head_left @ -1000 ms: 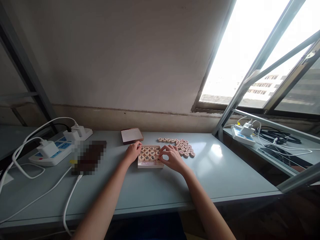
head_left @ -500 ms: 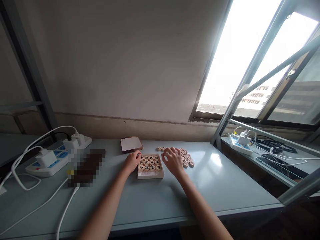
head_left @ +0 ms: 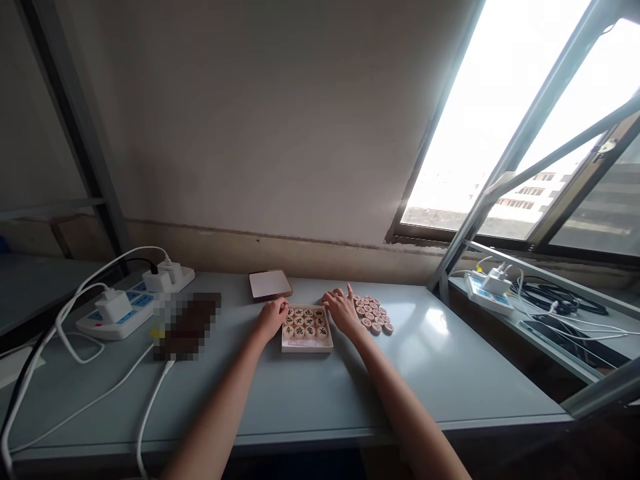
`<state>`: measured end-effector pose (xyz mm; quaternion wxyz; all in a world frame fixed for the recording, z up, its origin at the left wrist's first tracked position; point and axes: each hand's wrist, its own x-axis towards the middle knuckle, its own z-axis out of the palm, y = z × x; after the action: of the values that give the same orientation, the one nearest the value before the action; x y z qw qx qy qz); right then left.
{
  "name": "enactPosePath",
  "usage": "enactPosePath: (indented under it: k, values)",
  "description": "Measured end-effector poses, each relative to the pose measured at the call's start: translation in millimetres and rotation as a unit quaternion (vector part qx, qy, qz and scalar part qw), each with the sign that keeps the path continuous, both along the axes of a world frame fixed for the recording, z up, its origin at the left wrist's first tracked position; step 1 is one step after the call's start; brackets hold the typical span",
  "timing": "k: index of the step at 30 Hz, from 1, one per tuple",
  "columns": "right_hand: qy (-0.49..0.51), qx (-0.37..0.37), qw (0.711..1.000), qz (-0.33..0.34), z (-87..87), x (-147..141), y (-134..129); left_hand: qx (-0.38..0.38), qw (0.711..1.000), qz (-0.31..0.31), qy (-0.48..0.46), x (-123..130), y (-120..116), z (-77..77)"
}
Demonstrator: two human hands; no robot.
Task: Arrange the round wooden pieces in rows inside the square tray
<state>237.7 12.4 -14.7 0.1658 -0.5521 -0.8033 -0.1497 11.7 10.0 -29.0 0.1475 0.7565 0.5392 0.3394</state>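
Observation:
A shallow white box sits before me, with rows of round wooden Chinese chess pieces lying face up in it. The front strip of its floor is bare. My left hand is closed at the box's left edge, with curled fingertips against its rim. Beyond the box's right rear corner, my right hand reaches down with fingers apart and one finger raised. Its fingertips are at loose pieces, which it mostly covers. More chess pieces lie in a cluster just right of that hand.
Behind the box lies a box lid, its pale inside up. At left are a power strip with white chargers and cables, and a pixelated dark object. A metal post and another power strip stand at right.
My right hand has lowered and reached farther back, now covering the loose pieces behind the box. My left hand stays at the box's edge. The whole view has shifted slightly.

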Motion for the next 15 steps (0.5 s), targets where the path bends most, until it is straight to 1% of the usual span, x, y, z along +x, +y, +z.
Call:
enactPosePath:
  k: [4,8,10,12,13,15]
  values:
    - [0.006,-0.012,1.0,0.004,7.4,3,-11,0.005,1.0,0.002,-0.004,-1,0,-1.7]
    - [0.062,-0.054,0.996,0.019,18.4,18,-21,0.006,1.0,0.0,-0.001,-1,-1,-1.6]
    - [0.115,-0.058,0.991,0.026,27.7,24,-27,0.005,1.0,0.0,0.003,-1,-1,-0.8]
    - [0.201,-0.057,0.977,0.039,37.9,23,-32,0.003,1.0,0.003,0.007,-1,-2,0.1]
    - [0.244,-0.067,0.966,0.058,42.2,19,-35,0.001,1.0,0.005,0.009,-1,-2,0.6]
    - [0.297,-0.116,0.94,0.124,46.8,5,-40,-0.004,1.0,0.008,0.012,-1,-2,1.7]
